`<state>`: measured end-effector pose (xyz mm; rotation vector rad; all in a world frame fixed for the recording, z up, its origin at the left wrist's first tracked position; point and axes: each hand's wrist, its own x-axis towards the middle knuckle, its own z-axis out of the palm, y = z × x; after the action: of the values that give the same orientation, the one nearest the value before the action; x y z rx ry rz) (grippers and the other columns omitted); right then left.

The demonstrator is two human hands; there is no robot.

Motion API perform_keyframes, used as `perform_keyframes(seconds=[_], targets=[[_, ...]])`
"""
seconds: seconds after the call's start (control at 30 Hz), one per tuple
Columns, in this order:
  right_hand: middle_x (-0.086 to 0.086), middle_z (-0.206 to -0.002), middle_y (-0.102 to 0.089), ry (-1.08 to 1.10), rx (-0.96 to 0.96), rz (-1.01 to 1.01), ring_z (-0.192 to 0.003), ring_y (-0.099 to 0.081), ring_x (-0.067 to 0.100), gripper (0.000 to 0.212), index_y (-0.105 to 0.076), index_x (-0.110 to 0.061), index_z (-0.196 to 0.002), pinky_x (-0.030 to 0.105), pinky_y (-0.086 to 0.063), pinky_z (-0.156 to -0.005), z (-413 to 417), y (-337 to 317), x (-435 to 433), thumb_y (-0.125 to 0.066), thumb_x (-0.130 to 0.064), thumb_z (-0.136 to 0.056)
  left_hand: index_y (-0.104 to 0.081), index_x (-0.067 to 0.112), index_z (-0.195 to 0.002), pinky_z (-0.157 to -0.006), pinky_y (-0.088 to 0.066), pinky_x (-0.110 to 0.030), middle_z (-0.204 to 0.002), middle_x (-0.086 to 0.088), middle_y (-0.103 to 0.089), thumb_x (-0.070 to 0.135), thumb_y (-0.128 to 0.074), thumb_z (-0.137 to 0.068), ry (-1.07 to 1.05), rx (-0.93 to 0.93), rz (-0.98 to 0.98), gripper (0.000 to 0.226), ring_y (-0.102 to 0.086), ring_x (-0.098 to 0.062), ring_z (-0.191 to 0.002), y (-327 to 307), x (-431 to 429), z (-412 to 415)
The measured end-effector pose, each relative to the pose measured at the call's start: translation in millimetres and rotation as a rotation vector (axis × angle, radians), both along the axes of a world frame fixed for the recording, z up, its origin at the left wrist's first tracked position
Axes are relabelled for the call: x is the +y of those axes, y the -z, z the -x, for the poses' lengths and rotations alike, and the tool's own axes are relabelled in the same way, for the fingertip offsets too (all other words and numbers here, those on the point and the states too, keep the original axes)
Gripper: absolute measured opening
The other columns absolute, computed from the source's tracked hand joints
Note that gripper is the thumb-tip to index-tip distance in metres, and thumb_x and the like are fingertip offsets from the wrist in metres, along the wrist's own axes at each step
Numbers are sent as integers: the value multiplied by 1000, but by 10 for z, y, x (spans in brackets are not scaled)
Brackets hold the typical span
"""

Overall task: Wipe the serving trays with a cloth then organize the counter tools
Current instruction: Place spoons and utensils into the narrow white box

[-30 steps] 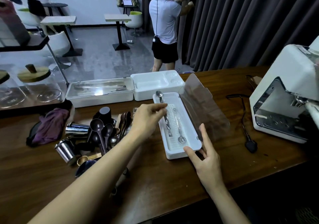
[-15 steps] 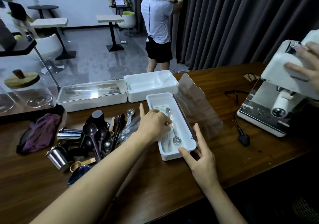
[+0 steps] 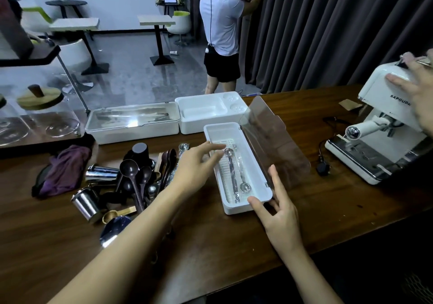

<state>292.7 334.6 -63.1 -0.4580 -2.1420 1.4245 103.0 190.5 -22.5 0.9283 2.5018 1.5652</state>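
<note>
A narrow white tray [image 3: 255, 179] with its clear lid [image 3: 271, 144] raised stands on the wooden counter [image 3: 210, 240]. Metal spoons [image 3: 233, 174] lie inside it. My left hand [image 3: 195, 166] hovers at the tray's left rim, fingers spread, holding nothing. My right hand [image 3: 278, 214] rests at the tray's near right corner, its fingers touching the rim. A heap of dark spoons and steel cups [image 3: 126, 181] lies left of the tray. A purple cloth [image 3: 63, 170] sits further left.
Two more white trays [image 3: 131, 125] [image 3: 208, 113] stand at the counter's far edge. A white espresso machine [image 3: 384, 125] is at the right, with another person's hand [image 3: 419, 88] on it and its black cord [image 3: 324, 153] trailing. A person [image 3: 221, 34] stands by the curtain.
My left hand laid the spoon it held into the narrow tray and let go, then drew back to the left rim. Someone's hand came onto the espresso machine, which now sits tilted.
</note>
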Motion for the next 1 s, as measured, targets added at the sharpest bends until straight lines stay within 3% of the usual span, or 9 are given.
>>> perform_keyframes(seconds=[0.07, 0.17, 0.23, 0.33, 0.5, 0.67, 0.83, 1.0], targets=[[-32, -149, -42, -3, 5, 3, -137, -45, -1, 87, -27, -50, -154, 31, -44, -108, 2, 1, -2, -72, -49, -80, -76, 34, -116, -103, -49, -35, -117, 18, -73, 36, -62, -99, -88, 21, -7, 22, -61, 0, -120, 78, -190, 83], [-39, -146, -41, -4, 3, 3, -136, -45, -3, 87, -27, -48, -155, 28, -45, -106, 9, 6, -3, -72, -48, -80, -73, 33, -120, -104, -45, -45, -122, 10, -71, 33, -64, -98, -197, 102, 236, 24, -62, -15, -118, 194, -402, 234], [-42, -144, -41, -3, 1, 9, -135, -46, -4, 88, -27, -47, -155, 27, -45, -105, 13, 3, -3, -73, -46, -80, -70, 30, -127, -96, -46, -43, -126, 3, -69, 29, -64, -97, -192, 154, 412, 31, -60, -26, -118, 230, -456, 305], [-36, -148, -41, -3, 8, 19, -135, -46, -3, 88, -28, -44, -156, 27, -45, -105, 12, -3, -8, -73, -45, -80, -67, 29, -132, -84, -44, -39, -125, 1, -69, 31, -66, -95, -161, 209, 539, 37, -57, -29, -115, 237, -459, 370], [-42, -144, -41, -9, 5, 27, -134, -46, -5, 88, -27, -43, -156, 25, -44, -105, 9, -5, -6, -73, -42, -82, -69, 26, -128, -83, -51, -40, -119, -2, -66, 28, -70, -93, -155, 279, 616, 36, -60, -30, -111, 259, -413, 432], [-43, -142, -41, -15, 6, 27, -135, -47, -3, 87, -26, -46, -156, 23, -43, -105, 6, -10, -4, -72, -45, -82, -64, 24, -125, -73, -46, -39, -104, -7, -60, 30, -68, -93, -179, 294, 667, 33, -60, -35, -101, 270, -370, 496], [-44, -143, -40, -15, 6, 22, -135, -45, -4, 87, -26, -47, -155, 24, -43, -105, 7, -3, 4, -73, -44, -82, -57, 21, -125, -73, -49, -41, -99, -10, -66, 32, -68, -93, -173, 310, 707, 36, -62, -39, -97, 263, -348, 576], [-37, -147, -41, -13, 4, 18, -136, -45, -4, 86, -26, -50, -154, 24, -43, -106, 9, 8, 8, -73, -45, -82, -59, 18, -107, -70, -47, -41, -94, -6, -66, 32, -67, -93, -156, 317, 639, 21, -62, -35, -92, 207, -364, 539]])
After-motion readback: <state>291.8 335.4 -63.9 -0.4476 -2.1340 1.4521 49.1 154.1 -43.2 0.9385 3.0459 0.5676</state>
